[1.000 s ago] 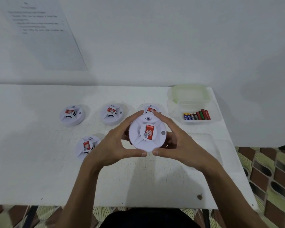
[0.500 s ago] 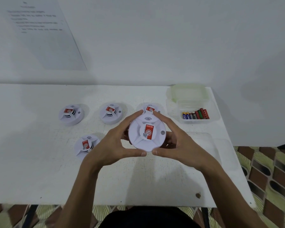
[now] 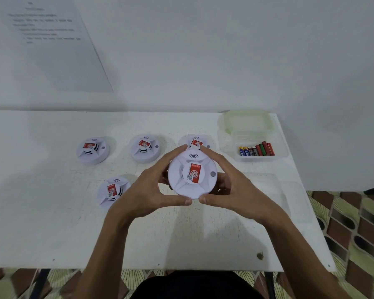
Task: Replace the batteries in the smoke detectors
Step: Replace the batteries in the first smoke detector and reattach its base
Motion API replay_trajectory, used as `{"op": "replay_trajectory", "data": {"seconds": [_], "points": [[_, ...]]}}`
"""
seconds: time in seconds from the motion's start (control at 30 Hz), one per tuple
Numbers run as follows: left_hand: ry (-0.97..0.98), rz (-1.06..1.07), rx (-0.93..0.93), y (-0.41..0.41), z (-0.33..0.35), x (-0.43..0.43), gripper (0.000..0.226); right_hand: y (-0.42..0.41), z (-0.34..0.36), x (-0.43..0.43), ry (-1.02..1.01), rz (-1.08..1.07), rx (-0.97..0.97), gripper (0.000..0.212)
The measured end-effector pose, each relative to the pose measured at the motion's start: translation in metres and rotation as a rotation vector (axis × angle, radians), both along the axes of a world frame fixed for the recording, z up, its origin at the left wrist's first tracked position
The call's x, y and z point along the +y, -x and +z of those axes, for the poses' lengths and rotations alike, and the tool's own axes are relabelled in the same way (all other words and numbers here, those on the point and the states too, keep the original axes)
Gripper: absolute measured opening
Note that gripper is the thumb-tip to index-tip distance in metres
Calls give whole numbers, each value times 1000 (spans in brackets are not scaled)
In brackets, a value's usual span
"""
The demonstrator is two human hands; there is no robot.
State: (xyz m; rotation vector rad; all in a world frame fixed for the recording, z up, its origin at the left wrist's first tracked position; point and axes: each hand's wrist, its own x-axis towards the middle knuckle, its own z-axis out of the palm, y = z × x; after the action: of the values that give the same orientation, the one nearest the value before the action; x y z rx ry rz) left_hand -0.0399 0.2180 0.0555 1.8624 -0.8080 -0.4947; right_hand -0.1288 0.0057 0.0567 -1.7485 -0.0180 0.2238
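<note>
I hold a round white smoke detector [image 3: 192,174] with a red label above the middle of the white table [image 3: 52,223]. My left hand [image 3: 151,190] grips its left rim and my right hand [image 3: 231,188] grips its right rim, thumbs meeting at the bottom edge. Several more white detectors lie on the table: one at the back left [image 3: 92,150], one at the back middle [image 3: 146,148], one [image 3: 197,141] partly hidden behind the held one, and one at the front left [image 3: 112,190]. Several batteries [image 3: 257,149] lie in a clear plastic box [image 3: 281,147] at the back right.
The box's lid [image 3: 245,120] lies behind it by the wall. A clear flat lid [image 3: 294,197] rests near the table's right edge. A printed sheet [image 3: 52,39] hangs on the wall at the left. Patterned floor [image 3: 354,223] shows past the right edge.
Both hands stay on the held detector in almost the same place. The detector seems to have turned very slightly between my fingers.
</note>
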Motion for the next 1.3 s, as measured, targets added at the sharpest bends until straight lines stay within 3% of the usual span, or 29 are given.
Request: {"op": "replay_trajectory", "data": {"seconds": [1.3], "points": [[-6,1,6,-3,-4,4,96,-4,-3,3,47,0,6,94]]}}
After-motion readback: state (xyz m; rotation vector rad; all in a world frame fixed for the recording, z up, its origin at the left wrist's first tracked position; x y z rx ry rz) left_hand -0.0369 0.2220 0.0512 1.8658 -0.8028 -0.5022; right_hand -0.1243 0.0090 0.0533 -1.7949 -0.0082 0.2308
